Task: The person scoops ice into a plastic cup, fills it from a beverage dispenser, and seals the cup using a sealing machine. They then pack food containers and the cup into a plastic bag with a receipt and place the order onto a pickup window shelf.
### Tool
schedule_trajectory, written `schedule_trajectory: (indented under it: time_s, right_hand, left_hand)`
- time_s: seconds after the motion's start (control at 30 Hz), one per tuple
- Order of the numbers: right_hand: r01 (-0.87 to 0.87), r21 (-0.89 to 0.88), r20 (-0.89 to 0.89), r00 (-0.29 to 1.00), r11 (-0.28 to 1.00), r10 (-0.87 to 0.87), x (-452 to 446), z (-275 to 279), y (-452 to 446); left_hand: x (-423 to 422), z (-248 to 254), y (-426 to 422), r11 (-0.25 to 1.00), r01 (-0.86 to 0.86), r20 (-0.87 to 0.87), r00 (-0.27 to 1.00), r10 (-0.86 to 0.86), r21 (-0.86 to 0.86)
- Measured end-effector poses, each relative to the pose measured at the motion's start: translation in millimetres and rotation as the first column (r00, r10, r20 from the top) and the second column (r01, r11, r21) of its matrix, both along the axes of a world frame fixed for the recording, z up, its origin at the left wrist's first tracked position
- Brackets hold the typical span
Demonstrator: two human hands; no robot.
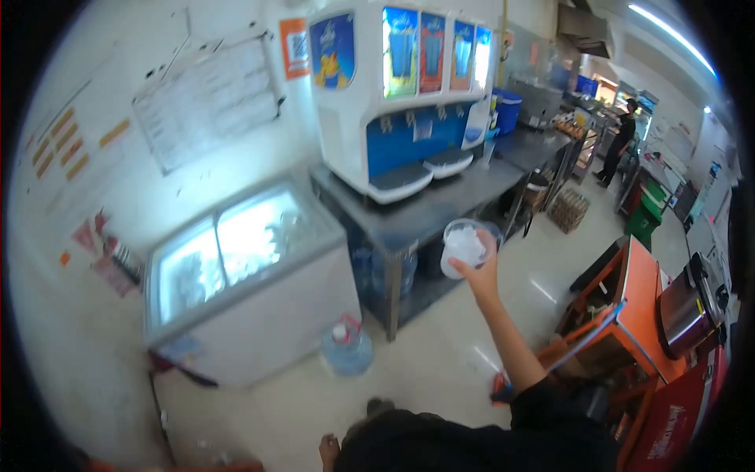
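My right hand [484, 271] is raised in front of me, its fingers wrapped round a clear plastic cup [454, 266]. White, ice-like pieces [465, 244] fill the upper part of the cup, which tilts a little. Behind the cup stands the steel counter [393, 224] with the white drink dispenser [346, 118] on it. My left hand [329, 451] hangs low at the bottom edge, partly cut off by my dark sleeve. Its fingers look curled in, and I see nothing in them.
A chest freezer [267, 322] with glass lids stands left of the counter. On the floor before it sits a large water jug [347, 351]. To the right are an orange table [641, 295] with a metal cooker [690, 307], and a green bin [645, 214]. Another person [621, 141] stands far back.
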State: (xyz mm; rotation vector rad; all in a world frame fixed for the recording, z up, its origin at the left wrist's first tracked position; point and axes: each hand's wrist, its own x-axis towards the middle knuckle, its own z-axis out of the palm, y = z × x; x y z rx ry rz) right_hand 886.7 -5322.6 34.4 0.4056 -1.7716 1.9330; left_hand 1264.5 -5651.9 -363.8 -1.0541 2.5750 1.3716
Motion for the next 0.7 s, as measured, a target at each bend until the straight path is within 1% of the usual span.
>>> schedule_trajectory:
  time_s: [0.03,0.07,0.13,0.17,0.2,0.23,0.27,0.3,0.33,0.37,0.43,0.47,0.5,0.53,0.57,0.6,0.63,0.67,0.7]
  right_hand:
    - [0.058,0.053,-0.024,0.998,0.997,-0.056,-29.7,3.2,-1.5]
    - [0.099,0.068,-0.025,0.995,0.993,-0.097,-51.2,13.2,-5.2]
    - [0.076,0.021,0.022,0.997,0.997,-0.076,-90.6,31.5,-10.3]
    - [0.086,0.019,0.032,0.996,0.996,-0.087,-117.7,31.3,-8.5]
    - [0.177,0.076,0.009,0.984,0.981,-0.178,-148.1,29.9,-6.0]
    - [0.26,0.133,-0.017,0.966,0.956,-0.26,-179.5,28.1,-4.7]
    - [0.25,0.137,0.0,0.968,0.959,-0.252,-213.5,27.1,-4.8]
    - [0.258,0.137,-0.024,0.966,0.957,-0.257,-252.9,25.9,-4.3]
    - [0.265,0.139,-0.052,0.964,0.954,-0.26,-283.3,24.1,-0.9]
    - [0.25,0.147,-0.045,0.968,0.957,-0.246,-309.9,21.4,1.2]
    - [0.132,0.077,-0.055,0.99,0.988,-0.128,-370.9,23.4,-1.0]
    - [0.105,0.082,-0.052,0.994,0.991,-0.101,-397.3,19.6,-2.0]
    - [0.087,0.133,-0.05,0.995,0.987,-0.081,-420.7,15.8,-2.0]
    - [0.068,0.183,-0.045,0.997,0.981,-0.061,-441.5,14.3,-2.2]
    - [0.019,0.15,-0.045,0.999,0.988,-0.012,-461.3,13.7,-3.8]
    - [-0.009,0.148,-0.034,0.999,0.989,0.015,-475.8,14.3,-4.5]
    - [-0.034,0.21,-0.026,0.999,0.977,0.04,-490.1,17.4,-4.6]
    - [-0.061,0.273,-0.02,0.997,0.96,0.069,-505.0,19.5,-6.1]
    - [-0.111,0.273,-0.045,0.991,0.956,0.128,-522.5,15.0,-9.0]
  left_hand:
    - [-31.9,-9.3,-5.1,1.0,-0.015,0.051,0.999,0.014,0.025]
    - [-73.8,-4.8,-8.4,1.0,0.01,0.04,0.999,-0.011,0.027]
    - [-143.6,5.9,-14.0,0.968,0.227,-0.134,0.961,-0.241,-0.109]
    - [-183.7,9.6,-16.1,0.94,0.3,-0.333,0.88,-0.339,-0.165]
    - [-230.4,19.6,-14.2,0.954,0.292,-0.31,0.903,-0.297,-0.064]
    - [-283.1,68.0,-1.0,0.962,0.271,-0.279,0.927,-0.25,0.037]
    - [-330.3,107.4,12.0,0.959,0.274,-0.262,0.922,-0.284,-0.078]
    - [-378.1,117.2,16.5,0.949,0.315,-0.39,0.876,-0.284,0.015]
    - [-417.8,137.9,30.7,0.959,0.278,-0.413,0.88,-0.235,0.047]
    - [-454.9,160.4,46.2,0.968,0.238,-0.441,0.879,-0.181,0.077]
    - [-515.0,202.2,86.4,0.959,0.206,-0.599,0.799,-0.049,0.197]
    - [-542.6,204.8,103.9,0.963,0.179,-0.596,0.803,-0.024,0.202]
    - [-565.9,206.1,121.9,0.995,0.039,-0.624,0.781,0.025,0.089]
    - [-587.1,208.8,139.1,0.994,-0.107,-0.652,0.756,0.064,-0.026]
    - [-604.5,212.3,153.1,0.987,-0.16,-0.641,0.755,0.137,0.023]
    - [-614.9,216.4,162.3,0.982,-0.187,-0.633,0.758,0.156,0.018]
    - [-627.0,223.2,173.4,0.944,-0.299,-0.564,0.807,0.173,-0.137]
    - [-638.9,229.7,182.6,0.874,-0.388,-0.49,0.846,0.211,-0.293]
    - [-646.1,238.0,188.0,0.859,-0.423,-0.487,0.837,0.248,-0.289]
